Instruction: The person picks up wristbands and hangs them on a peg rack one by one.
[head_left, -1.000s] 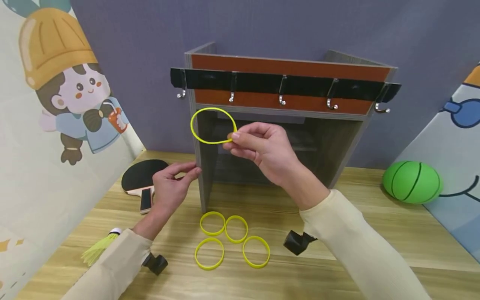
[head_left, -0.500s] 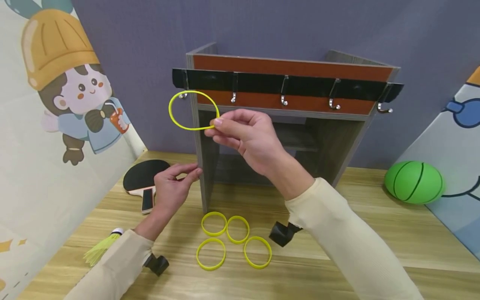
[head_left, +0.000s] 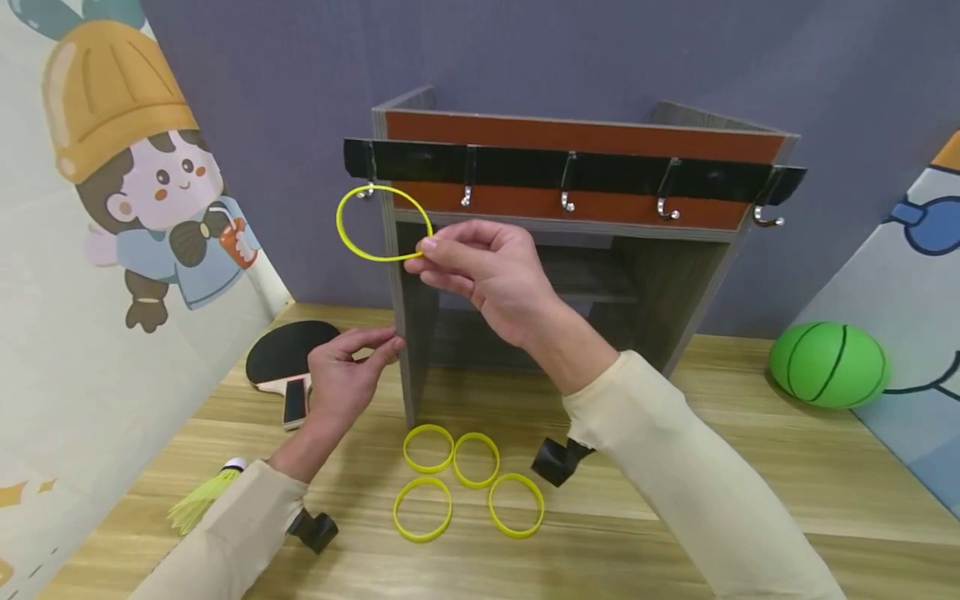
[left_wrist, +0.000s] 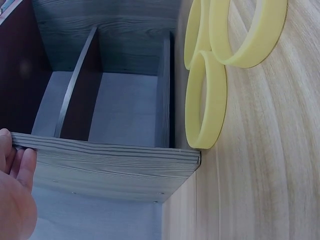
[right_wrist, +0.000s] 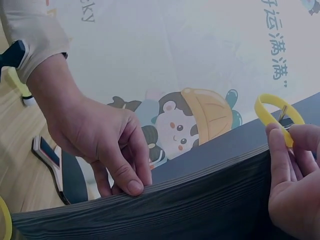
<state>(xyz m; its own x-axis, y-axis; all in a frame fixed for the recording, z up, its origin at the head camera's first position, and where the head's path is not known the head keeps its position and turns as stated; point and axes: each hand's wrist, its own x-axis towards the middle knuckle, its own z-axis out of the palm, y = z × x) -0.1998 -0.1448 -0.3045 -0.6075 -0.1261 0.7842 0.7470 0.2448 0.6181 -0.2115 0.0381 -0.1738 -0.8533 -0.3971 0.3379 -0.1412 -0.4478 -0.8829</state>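
Note:
My right hand [head_left: 498,279] pinches a yellow silicone wristband [head_left: 339,229] between thumb and fingers. The band is held up before the leftmost metal hook [head_left: 365,192] of a black hook rail [head_left: 517,162]. Through the loop, the right wrist view shows the hook [right_wrist: 285,120]; whether the two touch I cannot tell. My left hand [head_left: 345,375] holds the front edge of the grey cabinet's left side panel [head_left: 405,367], thumb on the edge and fingers against the outer face. Several more yellow wristbands [head_left: 395,508] lie on the wooden table below.
The rail runs across the red-brown front of the cabinet [head_left: 585,221], with several hooks along it. A table tennis paddle [head_left: 288,354] and a yellow shuttlecock [head_left: 202,496] lie at left. A green ball [head_left: 828,365] rests at right. Printed walls [head_left: 187,367] flank the table.
My right hand has carried the wristband left and up, from below the rail to the leftmost hook, then barely shifted over the last half second. The left hand keeps its place on the panel.

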